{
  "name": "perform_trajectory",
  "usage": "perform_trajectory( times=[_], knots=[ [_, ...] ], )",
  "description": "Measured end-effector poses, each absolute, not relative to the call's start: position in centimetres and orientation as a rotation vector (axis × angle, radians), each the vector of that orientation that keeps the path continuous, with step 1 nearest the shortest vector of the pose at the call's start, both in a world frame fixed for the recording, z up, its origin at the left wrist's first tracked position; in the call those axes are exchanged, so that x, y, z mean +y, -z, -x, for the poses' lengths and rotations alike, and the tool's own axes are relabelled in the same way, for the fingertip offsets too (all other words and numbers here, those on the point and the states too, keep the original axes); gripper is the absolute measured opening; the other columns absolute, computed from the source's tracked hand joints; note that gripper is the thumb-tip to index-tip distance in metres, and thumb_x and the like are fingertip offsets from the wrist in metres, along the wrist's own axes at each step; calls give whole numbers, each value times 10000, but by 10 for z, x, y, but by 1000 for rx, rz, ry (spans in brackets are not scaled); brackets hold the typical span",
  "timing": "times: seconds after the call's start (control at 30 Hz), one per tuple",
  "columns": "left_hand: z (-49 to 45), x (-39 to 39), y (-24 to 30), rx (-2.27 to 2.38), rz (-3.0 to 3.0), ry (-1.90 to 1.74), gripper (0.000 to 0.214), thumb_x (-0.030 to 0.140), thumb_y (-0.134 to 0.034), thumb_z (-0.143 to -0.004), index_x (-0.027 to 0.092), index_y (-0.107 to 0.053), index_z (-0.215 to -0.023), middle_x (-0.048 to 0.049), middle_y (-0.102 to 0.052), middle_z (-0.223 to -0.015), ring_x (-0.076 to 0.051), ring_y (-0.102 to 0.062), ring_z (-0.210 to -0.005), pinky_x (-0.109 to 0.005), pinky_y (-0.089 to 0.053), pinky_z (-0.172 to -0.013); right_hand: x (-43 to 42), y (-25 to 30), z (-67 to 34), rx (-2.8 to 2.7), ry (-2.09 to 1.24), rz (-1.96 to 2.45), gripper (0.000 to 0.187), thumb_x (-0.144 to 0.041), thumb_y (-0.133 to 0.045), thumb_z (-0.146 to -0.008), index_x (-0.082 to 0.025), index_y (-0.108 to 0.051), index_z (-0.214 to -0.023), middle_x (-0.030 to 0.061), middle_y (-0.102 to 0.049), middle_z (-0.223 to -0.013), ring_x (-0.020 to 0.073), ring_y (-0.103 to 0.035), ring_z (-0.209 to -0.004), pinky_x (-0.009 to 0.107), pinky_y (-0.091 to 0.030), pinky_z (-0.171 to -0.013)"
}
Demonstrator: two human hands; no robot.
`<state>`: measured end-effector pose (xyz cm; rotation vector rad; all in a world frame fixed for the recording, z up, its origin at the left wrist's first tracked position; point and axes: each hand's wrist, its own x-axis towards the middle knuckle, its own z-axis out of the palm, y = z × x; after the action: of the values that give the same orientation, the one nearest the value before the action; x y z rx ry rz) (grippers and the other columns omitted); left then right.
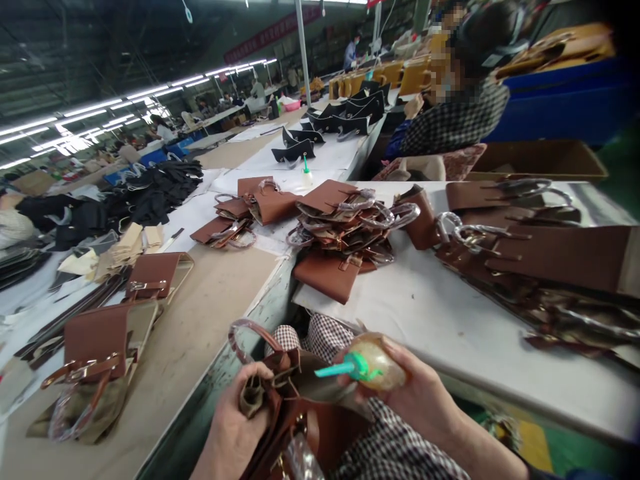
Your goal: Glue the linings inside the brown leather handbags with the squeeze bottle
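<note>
A brown handbag [330,427] with a plastic-wrapped handle lies over my lap, its khaki lining showing at the opening. My left hand [237,417] is closed on the bag's edge, with folded lining bunched between thumb and fingers. In my right hand [420,393] is a glue bottle [383,363], its body translucent and yellowish. The bottle is tilted, and its green nozzle points left above the bag's opening without visibly touching it. My right fingers are partly hidden behind the bottle.
Brown bags are piled on the white table [425,320] and at its right end. Two unfinished bag pieces [95,340] lie on the left bench, near black pieces [145,193]. Another glue bottle [307,175] stands farther back. A co-worker [455,120] sits at the upper right.
</note>
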<state>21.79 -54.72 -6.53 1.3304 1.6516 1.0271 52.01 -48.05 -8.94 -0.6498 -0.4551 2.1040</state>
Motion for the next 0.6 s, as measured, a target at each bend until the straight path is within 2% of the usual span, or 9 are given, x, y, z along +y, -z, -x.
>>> perform_trajectory(
  times=[0.07,0.13,0.27,0.4,0.43,0.53,0.6],
  knots=[
    [-198,-547,44,1557,-1263,-1056,318,476,-819,-863,235,-652,-988,-1,-672,-909,-187,-622,-816,-248,-535,-754,-485,92,-520,-413,-2133,695,453,-583,-791,-891,-160,-820,-1049,99,-783,-782,225,-701,-624,269,-492,-485],
    [-180,-545,21,1489,-1260,-1068,430,572,-852,-819,221,-651,-966,-11,-627,-921,-192,-580,-849,-256,-516,-776,-489,91,-519,-364,-2151,728,449,-590,-821,-866,-199,-817,-1086,88,-777,-783,201,-652,-575,240,-407,-430],
    [-165,-540,-3,1446,-1188,-1051,553,654,-897,-739,194,-697,-972,-27,-614,-926,-191,-568,-862,-265,-496,-790,-489,77,-517,-592,-2036,767,468,-581,-815,-876,-270,-775,-1224,116,-797,-994,266,-653,-701,332,-486,-506],
    [-166,-545,16,1372,-1024,-1110,490,577,-923,-747,220,-667,-965,-21,-636,-917,-203,-627,-872,-305,-517,-847,-488,58,-513,-886,-1892,788,513,-539,-855,-855,-314,-728,-1298,101,-779,-1112,347,-698,-947,421,-589,-760],
    [-168,-547,22,1378,-993,-1143,497,576,-932,-733,225,-660,-957,-24,-642,-939,-211,-638,-896,-314,-523,-867,-489,55,-510,-897,-1885,780,515,-538,-852,-859,-319,-722,-1306,94,-774,-1092,340,-695,-937,419,-591,-752],
    [-177,-554,33,1433,-938,-1208,549,615,-957,-675,235,-663,-942,-24,-645,-954,-229,-645,-943,-310,-538,-864,-492,46,-498,-856,-1993,705,456,-619,-731,-936,-270,-757,-1228,93,-756,-938,281,-660,-760,352,-538,-557],
    [-187,-558,32,1476,-905,-1203,555,617,-968,-660,239,-680,-947,-13,-640,-902,-224,-645,-924,-291,-543,-835,-493,44,-488,-852,-2123,665,510,-676,-622,-988,-216,-783,-1137,106,-762,-886,275,-681,-751,355,-552,-578]
  ],
)
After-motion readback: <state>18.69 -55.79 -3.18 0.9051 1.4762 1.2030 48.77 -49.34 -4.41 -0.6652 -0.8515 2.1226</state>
